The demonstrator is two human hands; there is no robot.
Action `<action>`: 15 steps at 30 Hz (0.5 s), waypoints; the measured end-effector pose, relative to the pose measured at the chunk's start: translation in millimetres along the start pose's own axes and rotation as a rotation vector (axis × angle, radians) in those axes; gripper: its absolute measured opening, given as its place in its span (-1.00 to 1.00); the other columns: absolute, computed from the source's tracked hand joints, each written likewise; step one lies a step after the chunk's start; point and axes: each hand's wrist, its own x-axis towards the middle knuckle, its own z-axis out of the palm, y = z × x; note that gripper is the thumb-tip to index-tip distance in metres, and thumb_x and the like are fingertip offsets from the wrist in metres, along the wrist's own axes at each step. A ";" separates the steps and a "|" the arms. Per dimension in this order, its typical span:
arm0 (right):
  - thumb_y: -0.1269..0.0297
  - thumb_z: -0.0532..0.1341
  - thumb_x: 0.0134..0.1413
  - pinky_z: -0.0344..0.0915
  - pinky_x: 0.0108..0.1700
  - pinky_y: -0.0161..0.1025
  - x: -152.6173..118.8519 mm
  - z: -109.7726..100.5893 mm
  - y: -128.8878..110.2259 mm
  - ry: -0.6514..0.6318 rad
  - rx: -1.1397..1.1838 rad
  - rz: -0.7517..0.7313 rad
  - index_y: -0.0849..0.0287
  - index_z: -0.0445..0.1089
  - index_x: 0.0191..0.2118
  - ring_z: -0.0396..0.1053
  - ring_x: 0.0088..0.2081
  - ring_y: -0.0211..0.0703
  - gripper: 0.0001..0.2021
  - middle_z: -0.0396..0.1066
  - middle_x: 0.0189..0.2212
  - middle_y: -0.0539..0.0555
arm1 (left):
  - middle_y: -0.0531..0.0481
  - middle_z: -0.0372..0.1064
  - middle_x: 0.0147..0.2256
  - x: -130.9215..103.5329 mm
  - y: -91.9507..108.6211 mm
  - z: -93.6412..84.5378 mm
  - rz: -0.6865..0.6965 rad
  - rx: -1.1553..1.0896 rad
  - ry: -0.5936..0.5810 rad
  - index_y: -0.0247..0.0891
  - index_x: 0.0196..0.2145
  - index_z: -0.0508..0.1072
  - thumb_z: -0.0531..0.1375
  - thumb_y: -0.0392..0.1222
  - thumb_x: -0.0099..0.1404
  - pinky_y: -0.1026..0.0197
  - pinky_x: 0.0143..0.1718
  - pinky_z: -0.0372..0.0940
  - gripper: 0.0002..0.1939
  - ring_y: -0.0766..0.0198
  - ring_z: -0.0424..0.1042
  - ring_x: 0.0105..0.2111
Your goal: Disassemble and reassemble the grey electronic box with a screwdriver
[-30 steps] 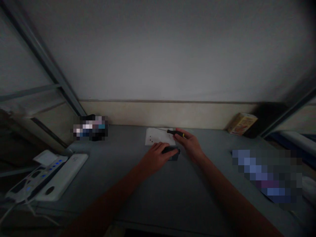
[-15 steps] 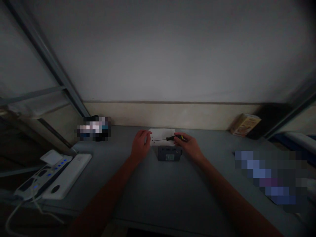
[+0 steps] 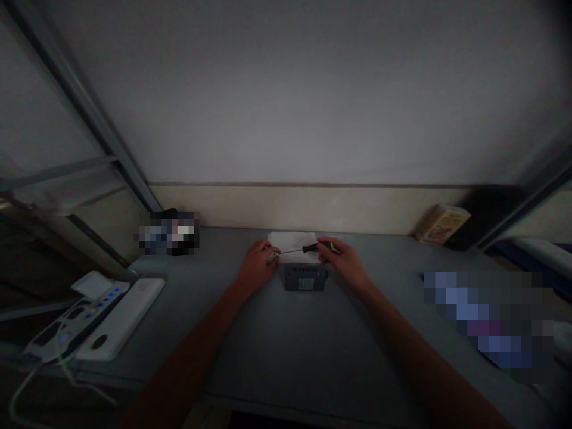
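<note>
My right hand point(image 3: 342, 260) is closed round the dark handle of a screwdriver point(image 3: 311, 247), whose thin shaft points left over a white sheet of paper point(image 3: 292, 240). My left hand point(image 3: 259, 263) is at the paper's left edge, its thumb and forefinger drawn together at the screwdriver's tip. What those fingers hold, if anything, is too small to make out. Just in front of the paper stands a small dark box-shaped device point(image 3: 305, 278) with a row of vent slots and a pale label; neither hand appears to grip it.
On the grey table point(image 3: 277, 351), a power strip point(image 3: 84, 313) with blue lights and a long white device point(image 3: 123, 322) lie at left. A blurred-out object point(image 3: 167, 233) is at back left. A yellowish carton point(image 3: 442, 225) stands at back right, a blurred-out item point(image 3: 482, 319) at right.
My left hand has moved slightly right and closer to the screwdriver tip, covering the small dark screws seen on the paper before. The right hand keeps its hold on the screwdriver.
</note>
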 end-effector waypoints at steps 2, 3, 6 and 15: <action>-0.02 0.43 -0.09 0.36 -0.34 -0.25 0.6 -0.8 0.0 0.000 0.002 -0.004 0.16 0.54 -0.11 0.44 -0.43 -0.23 -0.55 0.55 -0.34 0.07 | -0.07 0.37 -0.14 0.8 -0.1 0.3 0.003 -0.001 -0.018 -0.20 -0.10 0.55 0.15 -0.15 0.43 0.02 0.06 0.29 -0.79 0.14 0.37 -0.07; -0.03 0.43 -0.09 0.36 -0.34 -0.25 0.6 -1.1 -0.3 0.000 0.002 -0.005 0.16 0.54 -0.11 0.43 -0.44 -0.22 -0.54 0.55 -0.36 0.06 | -0.06 0.37 -0.15 1.2 0.0 0.2 0.004 -0.004 -0.022 -0.21 -0.11 0.55 0.14 -0.13 0.44 0.03 0.05 0.29 -0.78 0.14 0.37 -0.08; -0.03 0.43 -0.09 0.34 -0.35 -0.25 -0.6 -1.2 -2.7 0.006 -0.002 -0.002 0.18 0.54 -0.12 0.41 -0.45 -0.22 -0.54 0.52 -0.46 0.03 | -0.06 0.38 -0.16 1.8 0.3 -1.0 0.008 -0.020 -0.015 -0.22 -0.14 0.55 0.11 -0.07 0.46 0.05 0.04 0.28 -0.74 0.16 0.37 -0.08; -0.07 0.42 -0.09 0.30 -0.37 -0.25 -1.6 -3.7 -7.2 0.021 -0.009 -0.018 0.19 0.55 -0.12 0.38 -0.48 -0.22 -0.51 0.48 -0.51 0.02 | -0.06 0.40 -0.19 1.8 0.1 -2.1 0.005 -0.036 0.047 -0.21 -0.19 0.56 0.09 -0.03 0.47 0.06 0.03 0.29 -0.70 0.16 0.39 -0.11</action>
